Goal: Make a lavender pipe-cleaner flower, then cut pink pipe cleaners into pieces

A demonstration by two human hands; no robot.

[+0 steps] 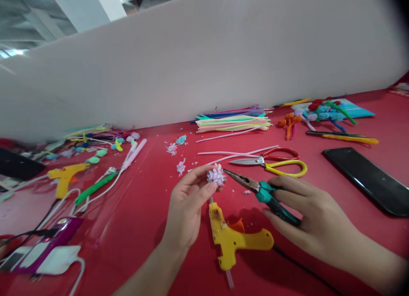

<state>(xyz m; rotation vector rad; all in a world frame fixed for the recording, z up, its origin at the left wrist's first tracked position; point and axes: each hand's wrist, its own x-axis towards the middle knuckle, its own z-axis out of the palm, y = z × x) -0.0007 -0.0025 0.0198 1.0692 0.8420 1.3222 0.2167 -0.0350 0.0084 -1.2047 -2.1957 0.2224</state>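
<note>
Between the thumb and fingers of my left hand (pixel 188 202) is a small lilac fuzzy flower (pixel 216 175) with many short petals. My right hand (pixel 309 215) is wrapped around the teal handles of rusty long-nose pliers (pixel 246 183). The pliers' tip is close to the flower's right side; whether it touches a petal I cannot tell. Below my hands a yellow hot glue gun (pixel 234 240) lies on the red table, a clear glue stick poking from its rear. Scissors (pixel 271 161) with one red and one yellow handle lie just beyond the pliers.
A bundle of coloured pipe cleaners (pixel 233 122) lies by the white partition (pixel 204 61). Lilac fluff scraps (pixel 180 167) lie nearby. At right are a black phone (pixel 370 178) and finished fuzzy shapes (pixel 326 112). At left are another glue gun (pixel 65 178), cables and a purple power strip (pixel 51 245).
</note>
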